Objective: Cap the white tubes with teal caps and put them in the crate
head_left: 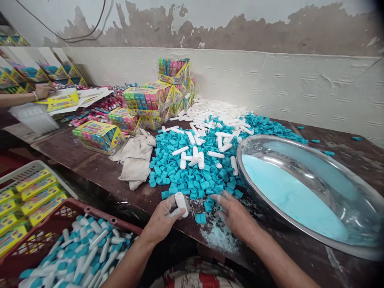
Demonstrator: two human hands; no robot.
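Observation:
My left hand (163,218) is closed around a small white tube (181,203), held upright at the table's front edge. My right hand (234,214) lies on the table with fingers spread, reaching into the near edge of a large heap of teal caps (183,172). One loose teal cap (200,218) lies between my hands. More white tubes (198,154) lie scattered on the cap heap, and a further pile of them (216,109) sits behind it. Blue powder dusts the table by my right hand.
A big steel bowl (249,150) of blue powder stands at the right. A beige cloth (136,156) lies left of the caps. Colourful packed boxes (150,100) are stacked behind. A red crate (64,208) of capped tubes sits at lower left. Another person's hand (43,90) works at far left.

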